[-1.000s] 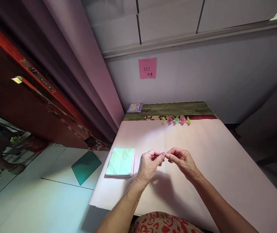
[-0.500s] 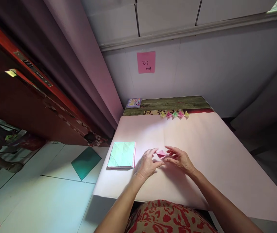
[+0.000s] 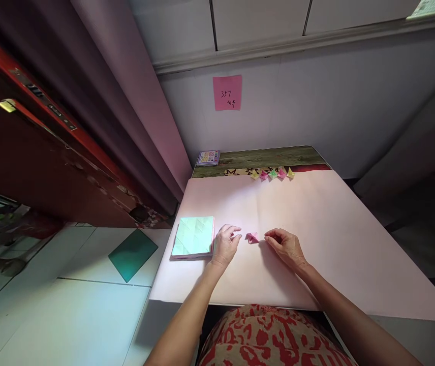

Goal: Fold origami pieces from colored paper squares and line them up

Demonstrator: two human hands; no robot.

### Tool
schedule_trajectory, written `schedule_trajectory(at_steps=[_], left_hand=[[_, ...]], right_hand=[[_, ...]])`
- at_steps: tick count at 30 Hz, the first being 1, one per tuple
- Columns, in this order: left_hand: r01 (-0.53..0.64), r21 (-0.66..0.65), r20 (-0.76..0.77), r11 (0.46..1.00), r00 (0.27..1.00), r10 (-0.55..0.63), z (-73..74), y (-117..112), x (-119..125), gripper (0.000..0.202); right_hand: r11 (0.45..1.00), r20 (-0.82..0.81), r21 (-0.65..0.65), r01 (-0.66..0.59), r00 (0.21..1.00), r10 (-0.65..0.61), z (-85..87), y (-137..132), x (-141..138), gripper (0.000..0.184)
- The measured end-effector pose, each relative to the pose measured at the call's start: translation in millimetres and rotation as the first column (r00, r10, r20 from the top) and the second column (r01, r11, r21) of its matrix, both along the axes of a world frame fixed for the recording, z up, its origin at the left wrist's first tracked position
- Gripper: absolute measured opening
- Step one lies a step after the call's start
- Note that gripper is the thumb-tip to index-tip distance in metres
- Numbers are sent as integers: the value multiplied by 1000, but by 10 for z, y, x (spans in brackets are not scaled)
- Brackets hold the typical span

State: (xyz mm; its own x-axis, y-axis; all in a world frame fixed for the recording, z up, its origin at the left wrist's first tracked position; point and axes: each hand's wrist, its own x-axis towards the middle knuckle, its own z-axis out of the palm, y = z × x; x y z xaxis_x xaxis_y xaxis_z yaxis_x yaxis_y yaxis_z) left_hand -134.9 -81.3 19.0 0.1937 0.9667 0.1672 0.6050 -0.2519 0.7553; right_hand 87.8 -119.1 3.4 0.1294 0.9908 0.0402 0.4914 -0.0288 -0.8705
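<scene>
A small folded pink paper piece [image 3: 252, 237] lies on the pale pink table cover [image 3: 316, 229], between my two hands and touched by neither. My left hand [image 3: 225, 245] rests on the table just left of it, fingers loosely curled and apart, holding nothing. My right hand [image 3: 284, 246] rests just right of it, fingers curled in, also empty. A stack of light green square paper [image 3: 194, 242] lies beside my left hand.
A row of several small folded paper pieces [image 3: 273, 174], yellow, pink and green, lines the far edge of the cover. A small printed packet [image 3: 208, 157] lies on the wooden tabletop behind. A pink note [image 3: 227, 92] hangs on the wall. A green sheet [image 3: 132, 254] lies on the floor.
One second ago both hands pinched the pink paper piece above the table. They lowered it, let it go and drew apart; it now lies on the cover.
</scene>
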Motion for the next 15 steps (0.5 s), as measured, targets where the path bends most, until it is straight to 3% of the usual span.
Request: schedule_trajectory(at_steps=[7,15], left_hand=[[195,-10,12,981,981,-195,-85,191,249,16],[154,-73,52,985,987,-150,-166,245,219,15]], right_hand=[[991,211,103,-84,976,61,-13,60,-277,25],[984,282,156,-89,958,42,-71,42,-150,20]])
